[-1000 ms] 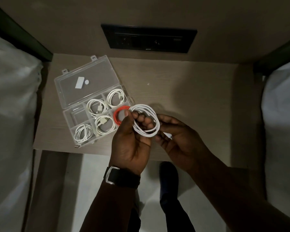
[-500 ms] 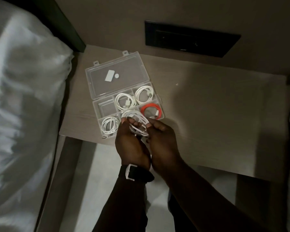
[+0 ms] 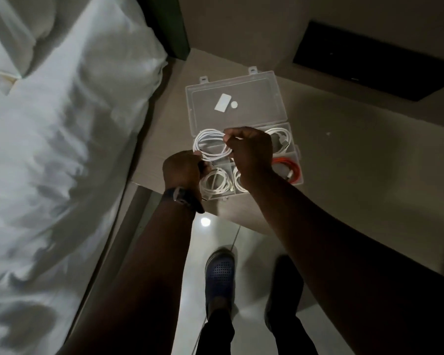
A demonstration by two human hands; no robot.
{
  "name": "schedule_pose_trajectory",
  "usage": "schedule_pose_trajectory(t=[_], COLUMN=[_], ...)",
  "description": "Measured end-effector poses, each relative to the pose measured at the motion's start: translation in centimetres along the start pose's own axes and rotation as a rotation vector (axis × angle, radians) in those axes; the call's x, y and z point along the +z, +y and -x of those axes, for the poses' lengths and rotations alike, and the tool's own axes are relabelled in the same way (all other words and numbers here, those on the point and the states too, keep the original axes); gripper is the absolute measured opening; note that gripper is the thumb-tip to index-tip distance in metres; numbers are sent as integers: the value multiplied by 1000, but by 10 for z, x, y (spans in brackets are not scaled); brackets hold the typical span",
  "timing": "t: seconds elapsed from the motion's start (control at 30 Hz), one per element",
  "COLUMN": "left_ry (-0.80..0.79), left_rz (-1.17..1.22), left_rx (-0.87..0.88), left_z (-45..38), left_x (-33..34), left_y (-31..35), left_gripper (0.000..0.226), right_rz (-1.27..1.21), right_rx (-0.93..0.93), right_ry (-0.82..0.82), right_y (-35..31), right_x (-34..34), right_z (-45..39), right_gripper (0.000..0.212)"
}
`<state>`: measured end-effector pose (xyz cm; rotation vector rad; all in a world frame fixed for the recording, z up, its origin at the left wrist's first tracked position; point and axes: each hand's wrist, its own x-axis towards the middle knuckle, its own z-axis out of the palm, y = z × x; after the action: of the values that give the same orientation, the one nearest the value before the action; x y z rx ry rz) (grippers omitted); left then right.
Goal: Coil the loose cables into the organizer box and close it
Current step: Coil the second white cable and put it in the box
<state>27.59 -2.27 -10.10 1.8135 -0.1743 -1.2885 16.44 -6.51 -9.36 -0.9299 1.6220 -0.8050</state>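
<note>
Coiled white cable [image 3: 212,147], a smooth round loop, hangs over the clear plastic organizer box [image 3: 244,111] on the wooden bench [image 3: 356,155]; left hand [image 3: 182,170] and right hand [image 3: 251,152] each pinch its rim; box lid open.

I see two bare forearms without any sleeves. The left hand [image 3: 182,167] has a dark watch [image 3: 183,199] just behind it on the wrist, with a dark strap and a lighter, shiny edge on the case. The right hand [image 3: 251,155] wears nothing. Far below the hands I see dark trousers [image 3: 215,331] and a dark blue perforated shoe [image 3: 219,275].
</note>
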Motion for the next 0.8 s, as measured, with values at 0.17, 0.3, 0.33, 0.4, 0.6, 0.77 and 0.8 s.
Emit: schedule_pose_trajectory(t=[0.17,0.3,0.33,0.4,0.6,0.77,0.8], left_ry=[154,176,189,232,189,199,205], left_rz=[-183,-415,-484,-634,-605,-602,-602], left_rx=[164,295,337,430,358,413,425], left_z=[-10,-14,-16,-18,-22,-24,-25], left_x=[3,0,0,-1,0,1,2], left_y=[-15,-18,-17,-15,-17,-22,-22], left_gripper=[13,30,26,21,44,35,35], right_rz=[349,528,575,629,857,853,882], right_rx=[-208,-401,-462,-539,-658,-697,-706], right_ry=[9,-15,-24,-32,-113,-124,-145], right_y=[5,10,12,15,22,17,16], right_x=[11,10,10,11,12,6,6], right_z=[-12,-13,-13,-13,-14,-11,-10], right_gripper=[13,14,12,7,17,12,9])
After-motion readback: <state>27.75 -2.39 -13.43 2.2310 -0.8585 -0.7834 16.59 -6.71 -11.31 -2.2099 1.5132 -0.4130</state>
